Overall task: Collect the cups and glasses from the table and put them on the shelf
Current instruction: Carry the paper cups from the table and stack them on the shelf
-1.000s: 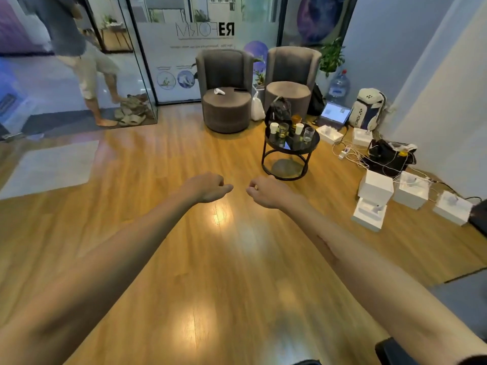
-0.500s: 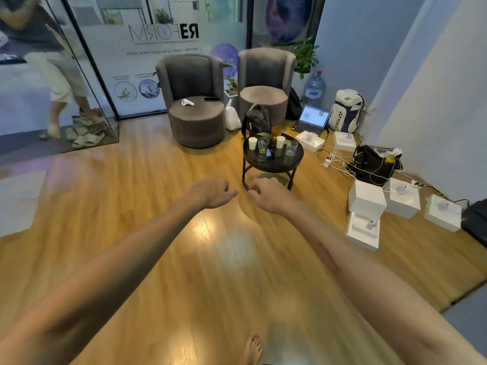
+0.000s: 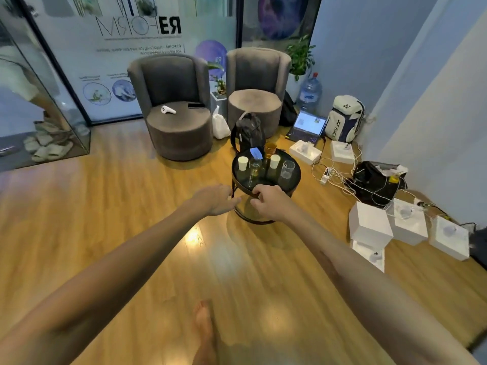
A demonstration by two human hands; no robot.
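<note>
A small round black table (image 3: 294,177) stands ahead on the wooden floor. On it are two white paper cups (image 3: 243,163) (image 3: 274,161), a glass with yellowish liquid (image 3: 254,167), an amber glass (image 3: 270,148) at the back and a clear glass (image 3: 287,169) on the right. A phone (image 3: 255,153) lies near the back. My left hand (image 3: 214,200) and my right hand (image 3: 267,201) are stretched out in front of the table's near edge, fingers loosely curled, holding nothing. No shelf is in view.
Two grey armchairs (image 3: 174,106) (image 3: 257,88) stand behind the table, with a black bag (image 3: 249,131) between. White boxes (image 3: 370,227), cables, a laptop (image 3: 307,125) and a backpack (image 3: 344,118) crowd the floor at right. A glass wall (image 3: 39,101) is at left. My bare foot (image 3: 204,330) shows below.
I have walked closer to the table, which now looks larger and sits just beyond my hands. Both hands stay raised and hold nothing.
</note>
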